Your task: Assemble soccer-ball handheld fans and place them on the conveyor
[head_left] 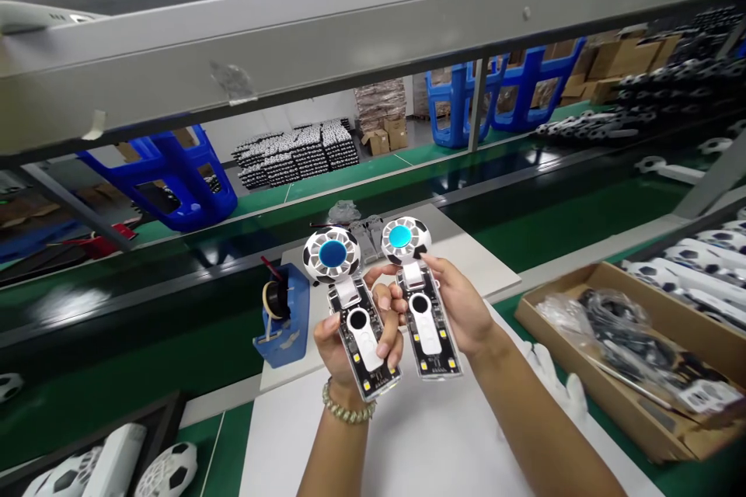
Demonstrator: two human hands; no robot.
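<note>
My left hand (343, 349) is closed round a handheld fan (365, 339) with a football-patterned head, a blue centre disc and a clear body. Its dark circuit board shows small yellow squares, a white strip and a black round button. My right hand (460, 307) grips a second, similar fan (428, 326) by its right edge; the disc on its head is lighter blue. Both fans are held side by side above a white work surface (431, 435), heads pointing away from me. Fingers between the two bodies overlap, so some contacts are hidden.
A blue tape dispenser (291, 318) stands left of my hands. To the right are a cardboard tray (653, 427) of cables and plastic bags and a white glove (559, 384). More football-patterned fans (688, 264) lie at both sides. A grey shelf beam (373, 39) crosses above.
</note>
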